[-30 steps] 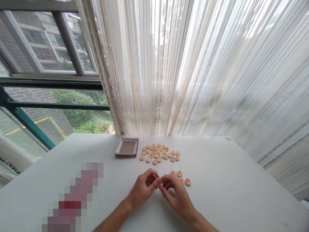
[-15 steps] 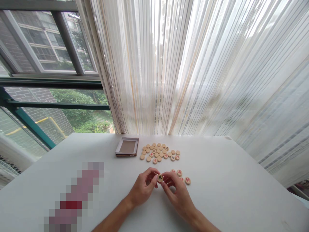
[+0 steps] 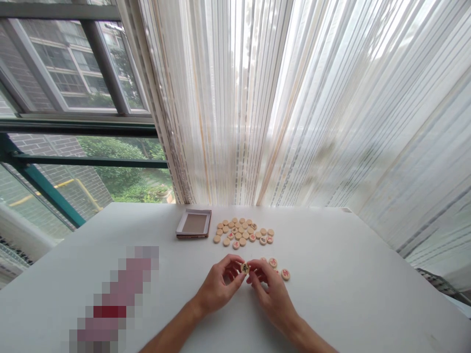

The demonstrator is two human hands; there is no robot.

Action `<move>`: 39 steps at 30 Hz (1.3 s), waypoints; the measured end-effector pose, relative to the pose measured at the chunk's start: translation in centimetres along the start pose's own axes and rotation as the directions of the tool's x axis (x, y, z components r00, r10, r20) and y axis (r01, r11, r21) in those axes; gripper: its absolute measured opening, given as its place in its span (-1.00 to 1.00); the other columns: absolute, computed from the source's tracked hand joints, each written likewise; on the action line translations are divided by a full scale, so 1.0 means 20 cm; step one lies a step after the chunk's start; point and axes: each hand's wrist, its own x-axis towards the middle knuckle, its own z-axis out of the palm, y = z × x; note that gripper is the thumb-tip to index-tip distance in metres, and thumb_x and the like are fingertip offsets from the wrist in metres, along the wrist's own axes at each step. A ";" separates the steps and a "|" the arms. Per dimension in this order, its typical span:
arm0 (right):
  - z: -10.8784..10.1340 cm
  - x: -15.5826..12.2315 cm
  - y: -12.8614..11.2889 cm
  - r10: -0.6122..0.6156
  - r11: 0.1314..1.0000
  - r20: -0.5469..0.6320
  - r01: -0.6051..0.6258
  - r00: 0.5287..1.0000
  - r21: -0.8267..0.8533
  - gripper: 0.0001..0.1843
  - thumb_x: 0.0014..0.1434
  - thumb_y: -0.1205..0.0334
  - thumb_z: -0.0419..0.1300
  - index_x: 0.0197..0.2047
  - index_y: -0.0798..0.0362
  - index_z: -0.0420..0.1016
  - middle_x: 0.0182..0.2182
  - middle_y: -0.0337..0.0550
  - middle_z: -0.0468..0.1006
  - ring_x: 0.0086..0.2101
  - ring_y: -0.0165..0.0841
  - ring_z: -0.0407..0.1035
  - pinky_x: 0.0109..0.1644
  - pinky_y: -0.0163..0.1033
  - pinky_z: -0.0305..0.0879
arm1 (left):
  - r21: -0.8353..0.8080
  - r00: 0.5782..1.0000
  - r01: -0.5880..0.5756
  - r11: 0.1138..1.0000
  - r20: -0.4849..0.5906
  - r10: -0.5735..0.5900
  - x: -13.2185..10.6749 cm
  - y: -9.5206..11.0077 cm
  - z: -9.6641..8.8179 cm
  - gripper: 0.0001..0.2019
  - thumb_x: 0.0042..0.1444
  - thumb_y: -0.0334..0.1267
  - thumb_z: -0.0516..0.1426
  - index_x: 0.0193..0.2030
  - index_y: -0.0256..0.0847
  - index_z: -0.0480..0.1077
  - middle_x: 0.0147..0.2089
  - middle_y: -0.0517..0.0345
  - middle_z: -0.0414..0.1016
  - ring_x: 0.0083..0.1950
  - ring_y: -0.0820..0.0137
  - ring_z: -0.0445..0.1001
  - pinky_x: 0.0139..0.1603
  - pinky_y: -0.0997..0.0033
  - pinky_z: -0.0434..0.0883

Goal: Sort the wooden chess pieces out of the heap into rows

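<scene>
Between my two hands is a round wooden Chinese chess piece (image 3: 245,268) with a black character facing me. My left hand (image 3: 221,284) pinches it from the left with thumb and forefinger. From the right, the fingertips of my right hand (image 3: 270,289) close on its edge. Just beyond my right hand lie several pieces with red characters, such as one red piece (image 3: 285,274) at the right; my fingers partly cover others. Farther back is a loose cluster of chess pieces (image 3: 246,235), mostly showing blank faces, a few with red or black characters.
A shallow open box (image 3: 211,224) stands left of the cluster on the white table (image 3: 331,294). A pixelated pinkish patch (image 3: 121,294) hides something at the left. Behind the table hang striped sheer curtains (image 3: 228,122), with a window (image 3: 73,125) at the left.
The black-character piece has turned between my fingers and risen slightly. My hands stay in nearly the same place, and the other pieces lie as before.
</scene>
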 end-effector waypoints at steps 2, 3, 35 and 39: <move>0.00 0.00 0.00 0.001 1.000 -0.004 -0.001 1.000 0.020 -0.74 0.36 0.08 0.06 0.00 0.01 0.44 -0.23 -0.08 0.52 -0.28 -0.29 0.50 -0.20 -0.19 0.48 | 0.010 1.000 -0.001 1.000 0.003 0.001 0.00 -0.01 0.00 -0.72 0.20 -0.13 0.20 -0.03 -0.23 0.38 -0.23 0.06 0.52 -0.28 0.37 0.50 -0.27 0.45 0.43; 0.00 0.00 0.00 0.000 1.000 -0.006 0.000 1.000 0.028 -0.73 0.36 0.08 0.05 0.00 0.01 0.44 -0.24 -0.09 0.52 -0.30 -0.30 0.50 -0.21 -0.20 0.48 | 0.017 1.000 -0.002 1.000 0.003 0.002 0.00 -0.01 0.00 -0.72 0.20 -0.14 0.20 -0.03 -0.23 0.38 -0.23 0.06 0.53 -0.28 0.37 0.50 -0.27 0.45 0.43; -0.01 0.00 0.03 0.082 0.996 -0.002 -0.082 0.997 -0.041 -0.77 0.19 0.07 0.28 -0.35 0.03 0.40 -0.44 -0.23 0.48 -0.44 -0.36 0.42 -0.36 -0.28 0.39 | 0.153 0.996 -0.025 0.988 0.088 0.012 -0.02 0.01 0.02 -0.84 0.17 -0.19 0.21 -0.18 -0.21 0.45 -0.33 0.11 0.60 -0.39 0.43 0.43 -0.33 0.48 0.36; -0.01 0.00 0.01 0.098 0.995 0.015 -0.098 0.995 -0.007 -0.75 0.25 0.03 0.22 -0.32 0.04 0.43 -0.41 -0.19 0.54 -0.39 -0.32 0.48 -0.32 -0.27 0.40 | 0.180 0.996 -0.033 0.983 0.086 0.018 -0.02 0.01 0.02 -0.83 0.17 -0.18 0.21 -0.16 -0.19 0.42 -0.34 0.14 0.59 -0.42 0.45 0.40 -0.36 0.49 0.36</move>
